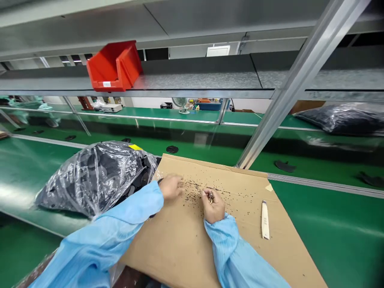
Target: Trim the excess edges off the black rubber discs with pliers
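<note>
My left hand [171, 187] is over the left part of the cardboard sheet [177, 240], slightly blurred. Its fingers stretch apart toward many tiny black bits [193, 187] scattered on the cardboard. My right hand [213, 206] is closed around a small metal tool [211, 197] with a silver and brass-coloured look; its exact kind is hidden by the fingers. This hand rests among the bits, right of my left hand. To its right lies a cream-coloured cutter-like strip [265, 220] with a dark end, apart from both hands.
A clear plastic bag [99, 176] full of black flat parts stands left of the cardboard. Black pieces [172, 149] lie on the green conveyor behind. A red bin [115, 66] sits on the shelf above. A slanting metal post [288, 96] rises behind the cardboard.
</note>
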Available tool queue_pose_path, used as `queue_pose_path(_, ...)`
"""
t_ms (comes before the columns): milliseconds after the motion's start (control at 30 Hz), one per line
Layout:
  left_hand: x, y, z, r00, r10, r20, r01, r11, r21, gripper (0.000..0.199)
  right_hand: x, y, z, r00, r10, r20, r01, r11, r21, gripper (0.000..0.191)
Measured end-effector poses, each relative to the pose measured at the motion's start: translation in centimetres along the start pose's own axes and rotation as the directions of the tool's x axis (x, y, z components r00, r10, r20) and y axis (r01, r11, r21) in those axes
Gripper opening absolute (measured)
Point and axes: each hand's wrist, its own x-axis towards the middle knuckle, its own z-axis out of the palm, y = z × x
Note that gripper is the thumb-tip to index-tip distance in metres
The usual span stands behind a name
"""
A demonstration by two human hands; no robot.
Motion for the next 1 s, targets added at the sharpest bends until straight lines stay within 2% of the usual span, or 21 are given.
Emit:
queue_pose_path(67,-4.0,1.0,-0.3,0.991,0.041,0.126,-0.049,0.997,0.065,0.045,0.2,-0.2,0.3,1.0,-0.005,-0.027,0.005,1.0,-0.028,0.03)
queue_pose_path(100,-6.0,1.2,-0.4,0.987,0.058,0.151,-0.071,0.994,0.084,0.046,0.3,-0.3,0.4,0.999,-0.012,-0.038,0.01,0.999,-0.049,0.032)
queue_pose_path(200,-10.8,0.8,-0.7,0.978,0.16,0.136,-0.173,0.981,0.087,0.044,0.6,-0.9,-0.3,0.997,-0.004,-0.074,-0.006,0.991,-0.132,0.037)
queue_pose_path(300,-13.7,-1.1,-0.4,0.954,0.287,0.091,-0.295,0.951,0.092,0.041,0.4,-1.2,-2.9,0.994,0.012,-0.112,-0.039,0.97,-0.239,0.035)
queue_pose_path(400,-14.7,-3.2,0.3,0.935,0.345,0.083,-0.354,0.925,0.139,0.042,-0.5,-1.7,-6.4,0.999,-0.02,-0.051,0.0,0.928,-0.372,0.03)
queue_pose_path(500,-14.9,-4.3,0.9,0.919,0.388,0.074,-0.395,0.896,0.205,0.043,-2.1,-2.0,-9.4,0.994,-0.053,0.093,0.091,0.876,-0.475,0.023)
queue_pose_path(567,-15.0,-4.6,1.2,0.907,0.416,0.07,-0.42,0.874,0.243,0.043,-3.3,-1.9,-10.7,0.981,-0.054,0.186,0.143,0.849,-0.508,0.021)
queue_pose_path(733,-15.4,-4.7,1.7,0.854,0.515,0.076,-0.514,0.809,0.284,0.051,-5.3,-1.1,-11.6,0.953,-0.008,0.304,0.196,0.78,-0.594,0.021)
queue_pose_path(833,-15.6,-4.9,2.1,0.832,0.55,0.076,-0.542,0.775,0.325,0.066,-5.3,-0.9,-11.6,0.938,0.026,0.346,0.182,0.812,-0.555,0.016)
queue_pose_path(1000,-15.7,-5.5,2.9,0.864,0.487,0.126,-0.501,0.811,0.303,0.068,-5.3,-1.0,-12.0,0.934,0.107,0.341,0.076,0.873,-0.482,0.017)
